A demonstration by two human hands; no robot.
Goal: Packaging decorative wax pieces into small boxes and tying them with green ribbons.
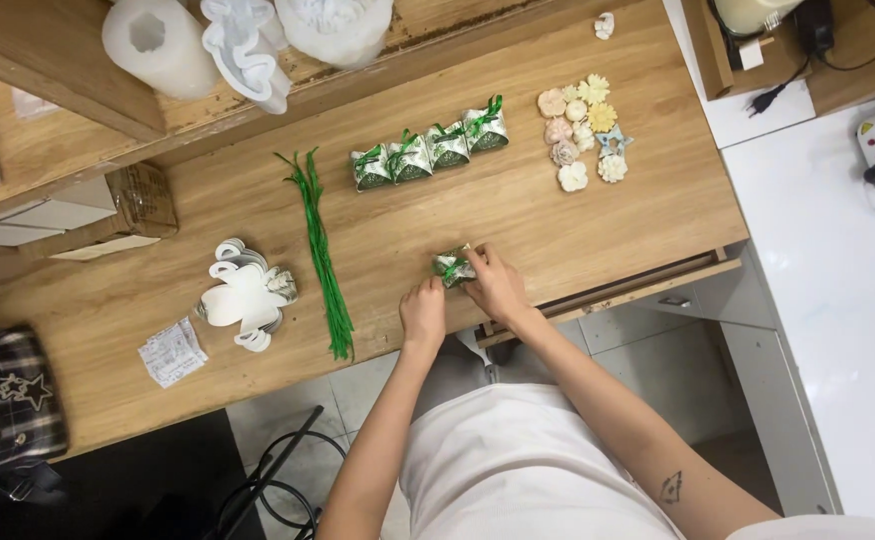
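Green-and-white folded gift box [452,266] sits on the wooden table [598,230] near its front edge, between both hands. The left hand [423,312] lies just below and left of the box, its fingers curled against the box's lower left side. The right hand [498,285] comes in from the right, with its fingers [480,258] pinched together on the box's top right corner, where a bit of green ribbon shows.

Farther back on the table, four finished gift boxes [430,150] of the same kind, each tied with green ribbon, stand touching one another in a slanted row. To their right lies a cluster of small paper flowers [583,130] in cream, pink and yellow. Left of the hands, a bundle of green ribbon strips [324,255] lies stretched from back to front. Further left is a stack of flat white box blanks [243,295], and beside it a small printed paper slip [172,351].
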